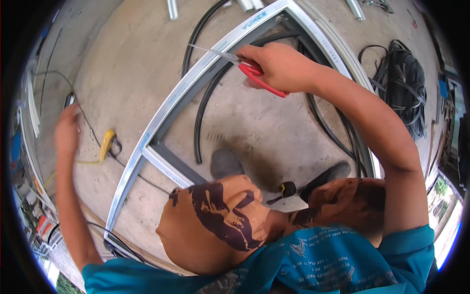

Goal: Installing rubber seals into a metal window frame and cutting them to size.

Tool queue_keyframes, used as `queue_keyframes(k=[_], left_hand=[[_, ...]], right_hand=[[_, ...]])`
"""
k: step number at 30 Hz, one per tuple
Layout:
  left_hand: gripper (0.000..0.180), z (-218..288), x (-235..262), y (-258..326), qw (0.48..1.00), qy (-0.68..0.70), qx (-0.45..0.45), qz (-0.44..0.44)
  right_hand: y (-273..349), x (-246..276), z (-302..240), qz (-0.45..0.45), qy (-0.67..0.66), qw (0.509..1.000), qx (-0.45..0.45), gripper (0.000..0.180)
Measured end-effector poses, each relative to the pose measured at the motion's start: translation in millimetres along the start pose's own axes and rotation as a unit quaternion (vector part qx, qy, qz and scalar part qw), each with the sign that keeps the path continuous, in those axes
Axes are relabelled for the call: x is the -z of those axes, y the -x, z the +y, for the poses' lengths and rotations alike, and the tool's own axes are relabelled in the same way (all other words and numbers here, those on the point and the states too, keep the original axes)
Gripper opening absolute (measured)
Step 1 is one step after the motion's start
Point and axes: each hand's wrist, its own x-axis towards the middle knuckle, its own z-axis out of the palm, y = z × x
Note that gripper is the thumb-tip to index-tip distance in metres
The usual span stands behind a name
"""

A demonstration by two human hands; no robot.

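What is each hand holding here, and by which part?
Right hand grips red-handled metal scissors by the handles. Left hand is blurred; any hold cannot be told.

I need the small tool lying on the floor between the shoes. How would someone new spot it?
Start at the big pale metal frame lying on the concrete floor. Inside it, near the person's knees, two dark shoes stand apart. Between them lies a short screwdriver, the only thing there with a black and yellow handle.
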Motion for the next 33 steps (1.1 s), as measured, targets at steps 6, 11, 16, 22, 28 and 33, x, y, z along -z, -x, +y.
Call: queue_keyframes(k=[6,11,16,22,28,33], left_hand=[[0.034,278,-81,-87,0.984,0.123,-0.132,0.003],[0.036,293,-137,-153,0.992,0.121,-0.026,0.036],[0.036,265,-116,-165,0.979,0.192,-0.010,0.066],[0.038,303,-24,-82,0.927,0.362,-0.034,0.090],[0.035,355,-20,-19,0.929,0.341,-0.138,-0.041],[0.030,350,-66,2,0.957,0.183,-0.093,-0.204]], right_hand=[[71,35,42,-0.054,0.022,0.997,-0.058,0.052],[118,37,80,-0.047,0.004,0.994,-0.099,0.046],[131,14,89,-0.070,-0.052,0.988,-0.129,0.038],[143,-2,108,-0.073,-0.088,0.988,-0.105,0.038],[148,9,115,-0.024,-0.072,0.990,-0.120,0.038],[163,31,114,-0.081,-0.034,0.987,-0.137,0.032]])
